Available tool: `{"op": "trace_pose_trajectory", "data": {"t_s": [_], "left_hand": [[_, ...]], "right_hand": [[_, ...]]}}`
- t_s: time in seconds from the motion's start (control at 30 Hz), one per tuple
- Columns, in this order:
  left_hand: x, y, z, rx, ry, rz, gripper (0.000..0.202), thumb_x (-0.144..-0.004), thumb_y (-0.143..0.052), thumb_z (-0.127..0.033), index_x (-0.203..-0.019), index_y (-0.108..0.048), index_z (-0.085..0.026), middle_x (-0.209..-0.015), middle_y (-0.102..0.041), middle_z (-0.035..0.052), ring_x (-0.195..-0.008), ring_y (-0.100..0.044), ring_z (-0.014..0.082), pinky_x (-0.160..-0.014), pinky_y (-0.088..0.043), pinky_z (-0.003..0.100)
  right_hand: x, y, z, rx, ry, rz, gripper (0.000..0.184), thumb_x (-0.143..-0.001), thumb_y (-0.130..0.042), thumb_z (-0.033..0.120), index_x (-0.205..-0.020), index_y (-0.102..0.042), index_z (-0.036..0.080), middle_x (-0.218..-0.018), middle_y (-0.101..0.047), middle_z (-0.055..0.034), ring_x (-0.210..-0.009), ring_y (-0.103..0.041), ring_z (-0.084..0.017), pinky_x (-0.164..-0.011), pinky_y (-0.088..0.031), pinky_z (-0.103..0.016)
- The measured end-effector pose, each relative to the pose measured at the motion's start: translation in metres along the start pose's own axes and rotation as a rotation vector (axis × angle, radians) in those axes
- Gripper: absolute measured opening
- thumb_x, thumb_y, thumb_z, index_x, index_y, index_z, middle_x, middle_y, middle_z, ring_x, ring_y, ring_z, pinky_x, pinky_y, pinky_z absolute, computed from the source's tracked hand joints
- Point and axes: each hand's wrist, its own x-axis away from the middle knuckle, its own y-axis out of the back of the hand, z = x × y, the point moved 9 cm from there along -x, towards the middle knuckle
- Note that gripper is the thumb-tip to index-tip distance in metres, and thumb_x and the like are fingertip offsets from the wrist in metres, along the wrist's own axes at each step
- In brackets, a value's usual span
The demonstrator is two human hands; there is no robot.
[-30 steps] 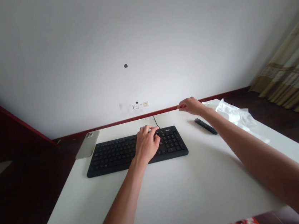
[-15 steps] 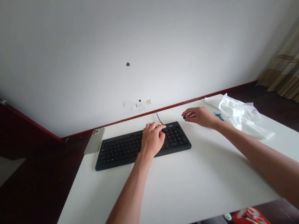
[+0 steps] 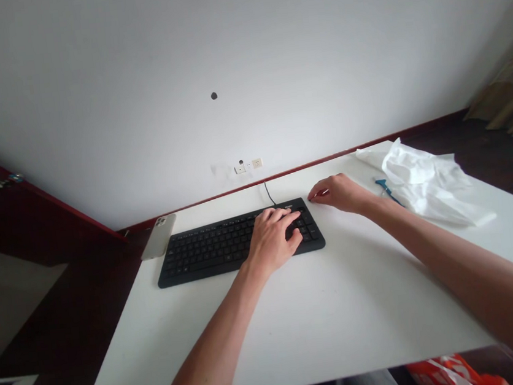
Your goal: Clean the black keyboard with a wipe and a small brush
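A black keyboard (image 3: 212, 250) lies on the white table (image 3: 336, 319), its cable (image 3: 269, 194) running off the back edge. My left hand (image 3: 273, 237) rests on the keyboard's right part, over the number keys, with its fingers stretched out and gripping nothing. Just beyond the keyboard's back right corner, my right hand (image 3: 333, 193) has its fingertips pinched together low over the table. A tiny dark piece shows at those fingertips, too small to name for certain.
A pale phone (image 3: 159, 235) lies face down left of the keyboard. On the right are a blue-handled tool (image 3: 383, 185) and a crumpled white plastic bag (image 3: 426, 179). Behind the table, the wall has sockets (image 3: 257, 163). An orange-red bag (image 3: 451, 374) sits below the front edge.
My left hand has slid right along the keyboard onto the number keys. My right hand has come closer to the keyboard's back right corner, its fingers still pinched. The view has shifted slightly.
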Motion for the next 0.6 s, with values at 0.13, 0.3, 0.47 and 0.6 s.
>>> {"op": "trace_pose_trajectory", "data": {"t_s": [0.13, 0.3, 0.47, 0.6], "left_hand": [[0.0, 0.004, 0.004, -0.005, 0.002, -0.029, 0.044, -0.098, -0.059, -0.027, -0.142, -0.061, -0.026, -0.135, -0.068, 0.0038, -0.124, -0.057, 0.0246, -0.111, -0.047, 0.043], [0.001, 0.016, 0.024, -0.092, 0.123, -0.119, 0.041, -0.096, -0.063, -0.034, -0.136, -0.065, -0.025, -0.137, -0.065, 0.0066, -0.123, -0.056, 0.0281, -0.109, -0.048, 0.044], [0.003, 0.021, 0.038, -0.103, 0.188, -0.161, 0.034, -0.097, -0.061, -0.029, -0.13, -0.069, -0.024, -0.132, -0.067, 0.0063, -0.121, -0.056, 0.028, -0.108, -0.049, 0.044], [0.003, 0.019, 0.037, -0.09, 0.182, -0.155, 0.034, -0.096, -0.061, -0.027, -0.129, -0.07, -0.024, -0.131, -0.068, 0.006, -0.12, -0.057, 0.0279, -0.108, -0.05, 0.043]], "right_hand": [[0.002, 0.002, 0.003, -0.027, 0.01, 0.0, 0.018, -0.087, -0.066, 0.028, -0.09, -0.083, 0.03, -0.087, -0.08, 0.0013, -0.083, -0.073, -0.02, -0.079, -0.055, -0.029], [0.007, 0.007, 0.022, -0.178, 0.037, -0.005, 0.015, -0.085, -0.069, 0.032, -0.093, -0.082, 0.029, -0.088, -0.08, 0.0007, -0.086, -0.074, -0.021, -0.079, -0.056, -0.029], [0.01, 0.004, 0.036, -0.321, 0.027, 0.022, 0.014, -0.083, -0.073, 0.038, -0.089, -0.081, 0.028, -0.09, -0.081, -0.0001, -0.087, -0.076, -0.022, -0.081, -0.058, -0.031], [0.008, -0.006, 0.036, -0.366, 0.046, 0.059, 0.014, -0.083, -0.072, 0.037, -0.089, -0.081, 0.028, -0.093, -0.081, 0.0012, -0.092, -0.076, -0.022, -0.088, -0.06, -0.031]]}}
